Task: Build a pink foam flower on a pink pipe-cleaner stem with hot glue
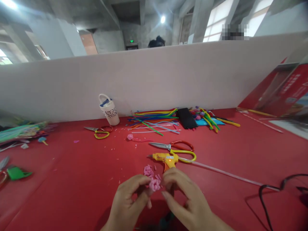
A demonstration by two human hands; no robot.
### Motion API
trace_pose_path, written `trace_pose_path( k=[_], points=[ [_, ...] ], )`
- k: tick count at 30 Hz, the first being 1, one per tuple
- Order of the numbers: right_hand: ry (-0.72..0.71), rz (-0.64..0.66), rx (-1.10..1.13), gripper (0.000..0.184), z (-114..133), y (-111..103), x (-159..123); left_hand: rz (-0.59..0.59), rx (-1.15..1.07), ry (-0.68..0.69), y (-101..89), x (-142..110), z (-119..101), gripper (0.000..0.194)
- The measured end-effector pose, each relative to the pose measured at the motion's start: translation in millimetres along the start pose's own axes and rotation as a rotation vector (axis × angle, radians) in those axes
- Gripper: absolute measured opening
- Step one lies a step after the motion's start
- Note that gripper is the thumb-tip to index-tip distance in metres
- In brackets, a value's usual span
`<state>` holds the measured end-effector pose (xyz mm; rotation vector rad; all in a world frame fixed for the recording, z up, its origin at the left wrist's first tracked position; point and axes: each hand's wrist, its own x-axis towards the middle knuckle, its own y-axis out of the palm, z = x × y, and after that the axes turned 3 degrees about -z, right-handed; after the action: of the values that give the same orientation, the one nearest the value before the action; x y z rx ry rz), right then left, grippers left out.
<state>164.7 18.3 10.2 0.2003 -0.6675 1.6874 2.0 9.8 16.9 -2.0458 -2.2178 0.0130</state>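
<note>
Close to the red table's front, my left hand (131, 199) pinches a small pink crafted flower (155, 184) between thumb and fingertips. My right hand (186, 197) is just to the right of it, fingers curled, with a gap between thumb and forefinger and nothing visible in it. Whether its fingertips touch the flower is hard to see. Another pink flower (148, 170) sits just beyond my left fingertips, with small pink scraps beside it. Past my right hand lies a yellow glue gun (166, 158), a long clear glue stick (223, 173) running out of its back.
Scissors with red and yellow handles (172, 146) lie behind the glue gun; another pair (98, 131) is farther left. Colourful craft strips (154, 122), a black phone (187, 118) and a white cup (110, 112) line the partition (154, 77). A black cable (263, 202) curves at right.
</note>
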Motion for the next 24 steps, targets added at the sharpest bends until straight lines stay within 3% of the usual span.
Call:
trace_pose_path(
  k=[2,5,8,10,13,20,24],
  points=[
    [-0.167,-0.090,-0.073,0.016,2,-2,-6,-0.014,0.048,0.022,2.9,-6,0,0.005],
    [-0.306,-0.146,-0.165,0.022,7,-4,-8,0.091,-0.061,-0.244,6.3,-10,3,0.013],
    [-0.324,-0.124,-0.211,0.022,10,-8,-6,0.196,-0.147,-0.477,8.1,-9,7,0.020],
    [-0.299,-0.075,-0.233,0.024,10,-12,-4,0.202,-0.140,-0.503,9.0,-8,7,0.020],
    [-0.265,-0.018,-0.272,0.027,8,-15,-3,0.130,-0.013,-0.396,10.7,-10,3,0.014],
    [-0.338,0.002,-0.391,0.021,4,-15,-2,-0.031,0.494,0.109,9.6,-16,1,0.011],
    [-0.401,0.021,-0.488,0.022,4,-16,-1,-0.023,0.558,0.207,7.1,-17,4,0.011]
  ],
)
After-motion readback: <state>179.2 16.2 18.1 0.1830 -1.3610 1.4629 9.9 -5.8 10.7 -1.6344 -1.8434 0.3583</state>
